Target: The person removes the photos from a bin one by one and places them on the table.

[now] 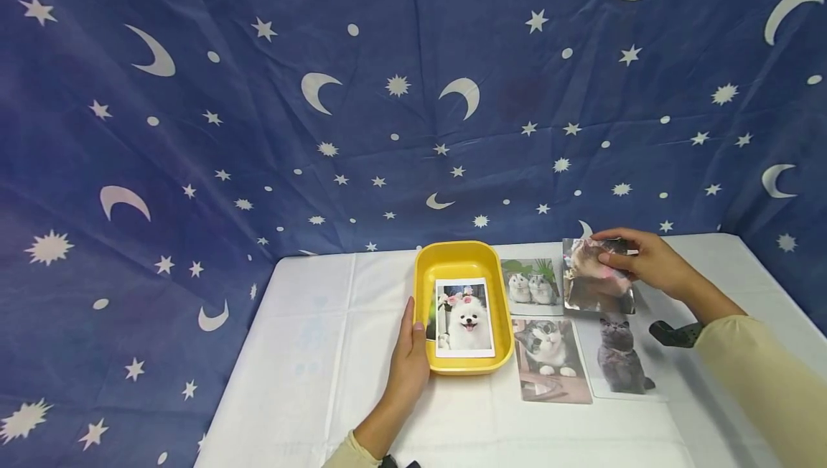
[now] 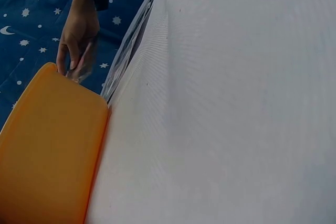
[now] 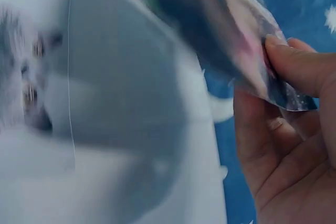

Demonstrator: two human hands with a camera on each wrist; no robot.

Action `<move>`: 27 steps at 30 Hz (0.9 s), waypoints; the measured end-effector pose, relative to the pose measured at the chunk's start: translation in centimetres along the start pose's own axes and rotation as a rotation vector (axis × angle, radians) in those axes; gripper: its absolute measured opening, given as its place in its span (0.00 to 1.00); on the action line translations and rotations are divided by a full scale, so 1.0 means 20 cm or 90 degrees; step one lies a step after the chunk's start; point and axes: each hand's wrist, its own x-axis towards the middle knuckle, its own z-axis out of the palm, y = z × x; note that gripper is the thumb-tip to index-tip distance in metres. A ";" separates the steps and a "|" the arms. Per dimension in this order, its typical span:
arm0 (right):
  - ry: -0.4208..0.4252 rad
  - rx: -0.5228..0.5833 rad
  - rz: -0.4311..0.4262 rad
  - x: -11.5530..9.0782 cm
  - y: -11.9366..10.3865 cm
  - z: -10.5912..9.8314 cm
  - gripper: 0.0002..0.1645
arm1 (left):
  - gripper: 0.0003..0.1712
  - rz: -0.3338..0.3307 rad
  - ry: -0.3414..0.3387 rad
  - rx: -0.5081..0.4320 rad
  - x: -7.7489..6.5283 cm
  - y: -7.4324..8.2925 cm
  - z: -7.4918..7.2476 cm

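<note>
My left hand (image 1: pixel 408 362) holds the left side of a yellow tray (image 1: pixel 455 249), its thumb at the rim and the other fingers along the outer wall. Inside the tray lies a photo card of a white dog (image 1: pixel 468 324), partly covering another picture. My right hand (image 1: pixel 652 263) pinches a glossy photo card (image 1: pixel 594 288) by its right part, thumb on top; glare blurs its picture. Flat on the table are a hamster card (image 1: pixel 531 288), a white-and-grey cat card (image 1: pixel 549 360) and a grey cat card (image 1: pixel 623 364), which the held card partly overlaps from above.
A white cloth covers the table (image 1: pixel 304 360), which extends left of the tray. Behind it hangs a dark blue curtain (image 1: pixel 388 181) with moons and stars. In the left wrist view, the tray's orange-looking outer wall (image 2: pixel 52 145) stands beside white cloth.
</note>
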 end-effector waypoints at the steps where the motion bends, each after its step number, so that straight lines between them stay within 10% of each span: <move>1: 0.006 -0.012 -0.003 0.01 0.02 -0.01 0.27 | 0.32 0.001 0.000 -0.001 0.00 0.00 0.00; 27: 0.004 -0.182 -0.040 0.17 0.15 0.10 0.21 | 0.31 0.009 0.006 0.007 -0.01 0.01 0.00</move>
